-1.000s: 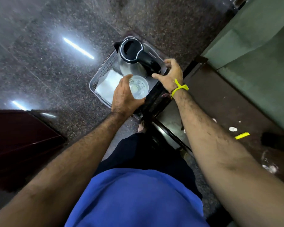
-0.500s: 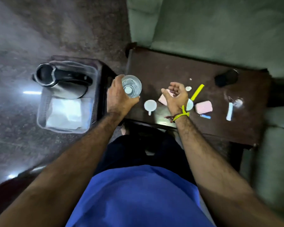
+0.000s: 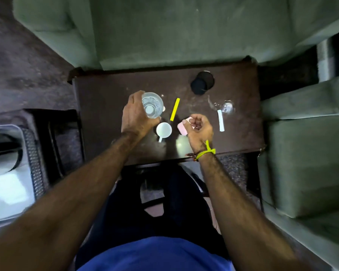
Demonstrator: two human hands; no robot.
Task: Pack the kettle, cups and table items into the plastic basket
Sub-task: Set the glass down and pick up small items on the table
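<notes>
— What could go wrong?
— The left hand (image 3: 137,114) grips the clear round glass (image 3: 152,105) over the dark wooden table (image 3: 106,94). It could bump the small white cup (image 3: 164,129).
— And the right hand (image 3: 199,130)?
— Its fingers curl by the pink packet (image 3: 182,126). I can't tell if they pinch it.

Green sofa (image 3: 174,32) behind the dark surface (image 3: 106,90); second green seat (image 3: 309,149) at right; speckled stone floor (image 3: 24,71) at left; blue shirt (image 3: 155,255) at bottom.
</notes>
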